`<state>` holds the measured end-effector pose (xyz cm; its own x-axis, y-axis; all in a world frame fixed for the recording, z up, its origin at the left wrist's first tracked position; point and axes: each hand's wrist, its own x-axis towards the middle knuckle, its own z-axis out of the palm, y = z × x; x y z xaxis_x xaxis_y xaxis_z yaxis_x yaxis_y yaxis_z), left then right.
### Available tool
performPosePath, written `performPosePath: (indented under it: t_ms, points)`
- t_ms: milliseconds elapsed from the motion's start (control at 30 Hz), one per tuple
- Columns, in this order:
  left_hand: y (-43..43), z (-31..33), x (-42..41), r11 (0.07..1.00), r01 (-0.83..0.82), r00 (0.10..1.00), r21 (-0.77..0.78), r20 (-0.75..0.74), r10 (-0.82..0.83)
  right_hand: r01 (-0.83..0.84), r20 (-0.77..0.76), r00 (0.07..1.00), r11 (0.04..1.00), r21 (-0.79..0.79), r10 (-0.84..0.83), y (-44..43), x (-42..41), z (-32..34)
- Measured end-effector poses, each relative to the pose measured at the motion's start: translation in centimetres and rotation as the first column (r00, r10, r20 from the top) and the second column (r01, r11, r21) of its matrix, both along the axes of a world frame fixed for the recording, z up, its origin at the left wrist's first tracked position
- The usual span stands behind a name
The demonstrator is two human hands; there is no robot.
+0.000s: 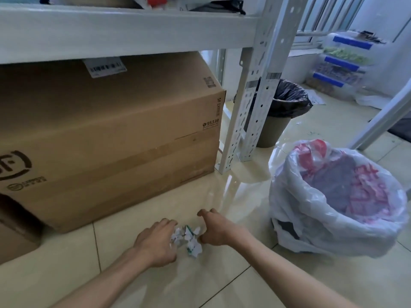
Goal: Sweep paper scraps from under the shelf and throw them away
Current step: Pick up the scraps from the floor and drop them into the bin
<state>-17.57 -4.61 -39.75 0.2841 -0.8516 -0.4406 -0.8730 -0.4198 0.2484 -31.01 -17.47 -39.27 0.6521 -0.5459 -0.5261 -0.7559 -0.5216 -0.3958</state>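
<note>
**Paper scraps gathered between both hands on the floor**

- Cardboard box [106, 138]: seen under the white shelf [124, 30], set on the tiled floor [222, 285], at about 10 o'clock from the scraps. Printed marks and a barcode label are noted on it.
- Left hand [155, 241]: held palm down at 9 o'clock of the scraps, fingers bent over their left edge, some pieces caught under the fingertips.
- Paper scraps [189, 238]: a small crumpled white pile with green flecks, lying on the floor just in front of the box, between the two hands.
- Right hand [216, 230]: placed at 3 o'clock of the scraps, fingers curled in a loose cup, thumb side touching the pile. Whether any piece is gripped cannot be told.
- Shelf upright [251, 103]: perforated metal, standing at 1 o'clock of the scraps.
- Black-lined bin [282, 112]: seen just behind the upright.
- Bin with a white and red plastic bag [333, 196]: standing open at 2 o'clock, near the right hand but apart from it.
- Clear stacked drawers [342, 61]: noted far off at 1 o'clock.
</note>
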Motion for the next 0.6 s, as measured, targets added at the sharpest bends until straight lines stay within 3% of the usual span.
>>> performPosePath:
  t_ms: [600]
  points:
    - [-0.8, -1.4, 1.6, 1.0, -0.028, 0.999, -0.01, -0.032, 0.028, -0.02, 0.002, 1.0, 1.0, -0.007, 0.02, 0.8, 1.0, -2.7]
